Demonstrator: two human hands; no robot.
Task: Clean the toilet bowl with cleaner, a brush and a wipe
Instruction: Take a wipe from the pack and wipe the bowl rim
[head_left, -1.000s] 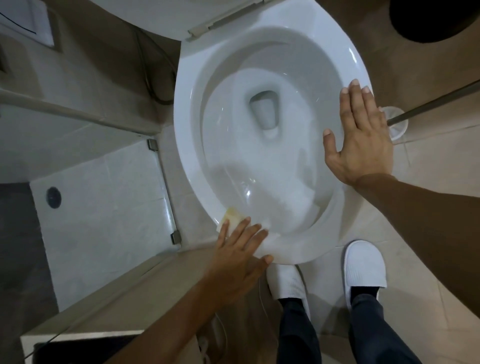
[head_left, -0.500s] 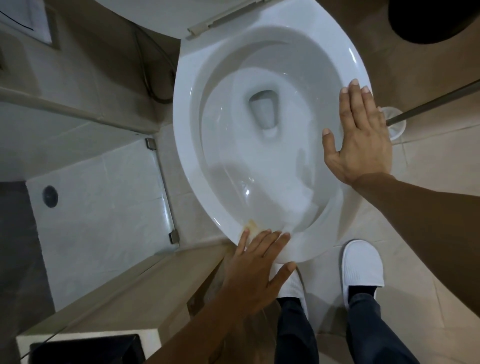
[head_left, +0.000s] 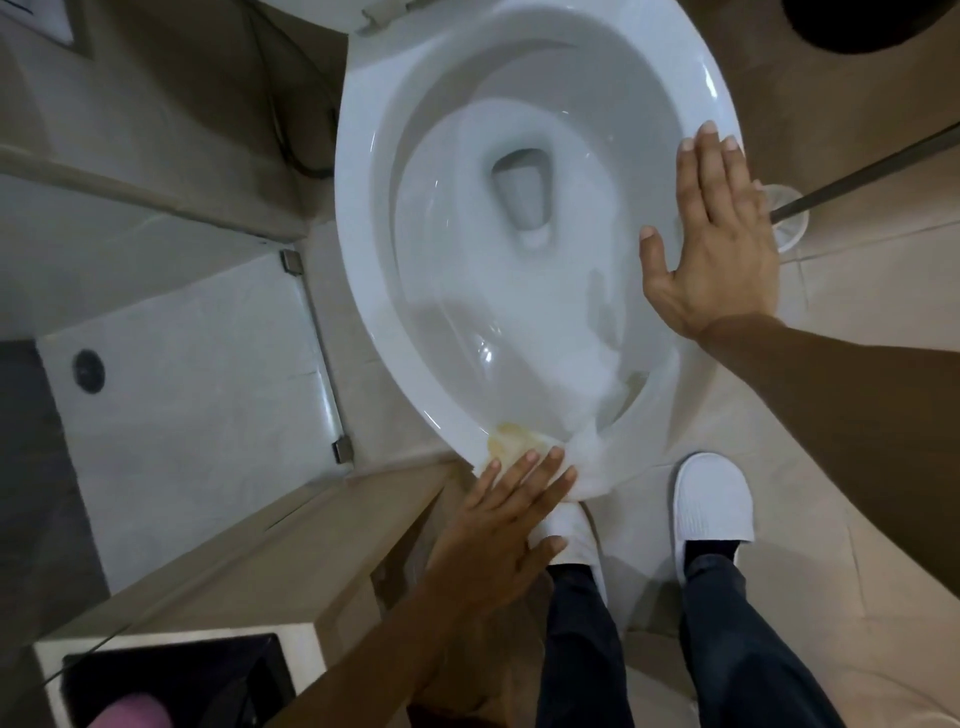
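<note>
Head view: left hand (head_left: 506, 525) presses wipe (head_left: 519, 447) with flat fingers on toilet bowl (head_left: 363, 218) rim, lower centre; right hand (head_left: 719, 244) rests flat, open; probably last step.

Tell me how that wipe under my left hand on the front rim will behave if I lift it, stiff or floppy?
Probably floppy: the wipe lies crumpled and draped over the toilet rim under the flat left hand. It looks thin, so likely light. A yellowish stain shows near its edge, and it may be damp and cling to the glossy rim.

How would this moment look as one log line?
step: wiping front rim | left hand: presses wipe | right hand: flat on toilet bowl rim
</note>
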